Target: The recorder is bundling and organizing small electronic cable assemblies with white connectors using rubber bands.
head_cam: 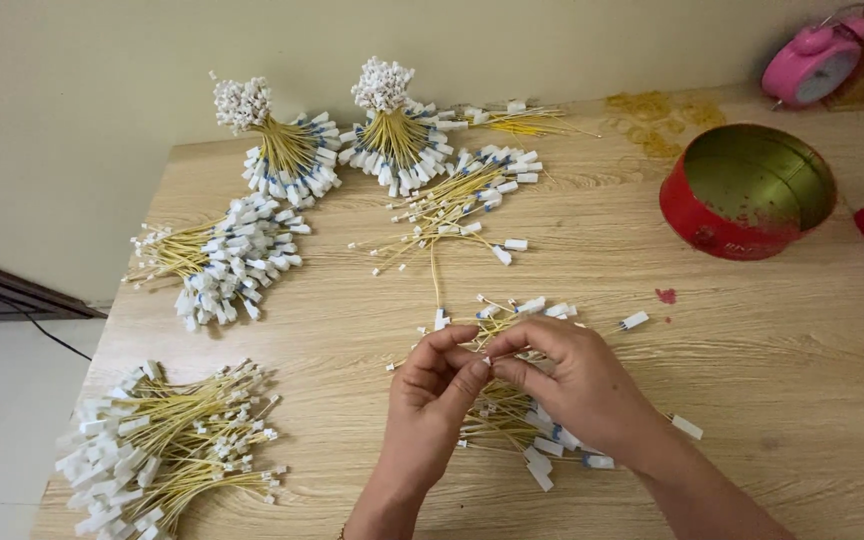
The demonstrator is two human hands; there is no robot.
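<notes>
My left hand and right hand pinch together on one yellow wire near the tabletop's front edge — sorting step, I judge; next needs a steady pull from the loose pile.

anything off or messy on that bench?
Mostly tidy: bundled yellow wires sit in separate piles. Odd bits: a small red fleck on the wooden table beside the open red tin, and one loose wire lying apart from the pile under both hands.

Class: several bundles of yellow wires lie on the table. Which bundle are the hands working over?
The loose pile of yellow wires directly under both hands; the other bundles lie apart, left and behind.
</notes>
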